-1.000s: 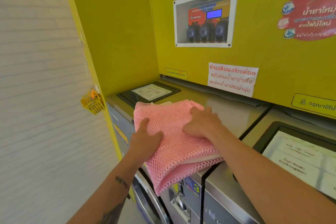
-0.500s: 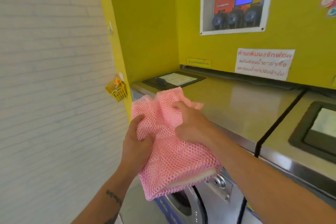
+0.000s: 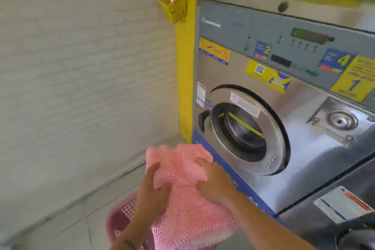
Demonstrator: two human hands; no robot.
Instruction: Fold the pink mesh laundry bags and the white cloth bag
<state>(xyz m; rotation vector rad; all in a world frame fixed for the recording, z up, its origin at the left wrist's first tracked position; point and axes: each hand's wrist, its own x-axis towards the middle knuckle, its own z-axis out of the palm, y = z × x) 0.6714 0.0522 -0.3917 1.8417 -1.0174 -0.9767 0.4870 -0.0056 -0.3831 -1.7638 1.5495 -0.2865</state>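
A folded stack of pink mesh laundry bags (image 3: 182, 170) hangs in the air low in the view, in front of the washing machine. My left hand (image 3: 151, 191) grips its left side with the thumb on top. My right hand (image 3: 215, 182) presses on its right side, fingers spread over the mesh. Below the stack stands a pink laundry basket (image 3: 118, 219), partly hidden by my left forearm. The white cloth bag is not visible separately.
A steel front-loading washing machine (image 3: 304, 148) with a round glass door (image 3: 243, 130) fills the right. A yellow post (image 3: 185, 67) with a small yellow basket (image 3: 174, 6) stands left of it. White brick wall and tiled floor (image 3: 71, 225) lie to the left.
The stack of pink bags has come off the machine's top and moved down, both hands still on it. My view has tilted down to the machine's front and the pink basket.
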